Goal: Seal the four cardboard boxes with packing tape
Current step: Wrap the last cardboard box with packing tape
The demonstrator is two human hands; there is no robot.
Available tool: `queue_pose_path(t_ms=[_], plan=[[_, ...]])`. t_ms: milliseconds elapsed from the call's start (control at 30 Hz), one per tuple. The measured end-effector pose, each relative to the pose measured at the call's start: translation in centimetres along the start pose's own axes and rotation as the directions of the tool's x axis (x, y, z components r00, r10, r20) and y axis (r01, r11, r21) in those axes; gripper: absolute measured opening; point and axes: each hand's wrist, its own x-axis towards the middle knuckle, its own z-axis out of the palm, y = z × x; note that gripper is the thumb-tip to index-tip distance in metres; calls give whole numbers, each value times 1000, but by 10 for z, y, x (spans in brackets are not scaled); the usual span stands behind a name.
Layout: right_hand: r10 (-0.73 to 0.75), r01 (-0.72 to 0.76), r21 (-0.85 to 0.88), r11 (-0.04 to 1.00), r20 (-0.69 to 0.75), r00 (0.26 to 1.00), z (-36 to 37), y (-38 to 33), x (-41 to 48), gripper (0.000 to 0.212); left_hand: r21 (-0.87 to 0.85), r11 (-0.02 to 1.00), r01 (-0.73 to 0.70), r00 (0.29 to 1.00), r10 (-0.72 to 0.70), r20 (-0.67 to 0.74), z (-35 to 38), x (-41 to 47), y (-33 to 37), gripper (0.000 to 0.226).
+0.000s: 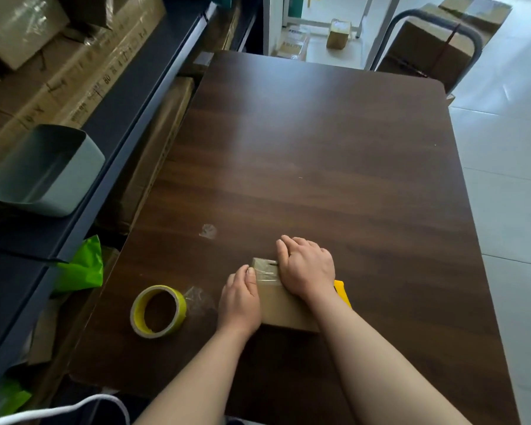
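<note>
A small cardboard box (281,299) lies on the dark wooden table (319,154), near its front edge. Clear tape covers the box's far end. My left hand (241,297) rests against the box's left side, thumb on the taped top. My right hand (307,266) lies flat over the box's far right part, fingers pressed down on the tape. A roll of packing tape (158,311) with a yellow core lies flat on the table left of the box, a loose clear tail trailing toward my left hand. A yellow tool (344,292) shows partly from under my right wrist.
A scrap of clear tape (208,231) is stuck to the table beyond the roll. Dark shelving with cardboard cartons and a grey-green bin (46,170) runs along the left. A green bag (82,266) sits by the table's left edge. A cart with boxes (432,44) stands at the far right.
</note>
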Motion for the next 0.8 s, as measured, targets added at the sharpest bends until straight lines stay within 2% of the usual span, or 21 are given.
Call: queue_pose_path(t_ms=[100, 200, 233, 333, 567, 633, 733, 800], plan=[[-19, 13, 147, 989, 41, 999, -10, 5, -1, 46, 23, 1000, 4, 1000, -4, 6, -2, -1, 1, 50], [-52, 54, 132, 990, -18, 999, -18, 30, -7, 47, 17, 1000, 16, 1000, -16, -3, -3, -6, 5, 49], [-22, 22, 149, 989, -5, 1000, -18, 40, -9, 47, 17, 1000, 18, 1000, -18, -5, -3, -7, 6, 49], [28, -43, 250, 967, 63, 998, -6, 63, -12, 48, 25, 999, 23, 1000, -23, 7, -2, -7, 9, 52], [-10, -8, 410, 912, 43, 999, 7, 73, 2, 43, -29, 999, 34, 999, -34, 1, -4, -6, 5, 53], [-36, -2, 516, 857, 64, 997, 5, 72, 0, 44, -56, 998, 29, 1000, -29, -5, -7, -6, 5, 51], [-85, -1, 734, 680, 79, 993, -4, 59, -7, 41, -41, 999, 26, 1000, -25, 7, -15, -5, 5, 52], [-120, 3, 786, 618, 91, 989, -12, 50, -11, 38, -13, 999, 37, 999, -37, 19, -22, -3, 3, 53]])
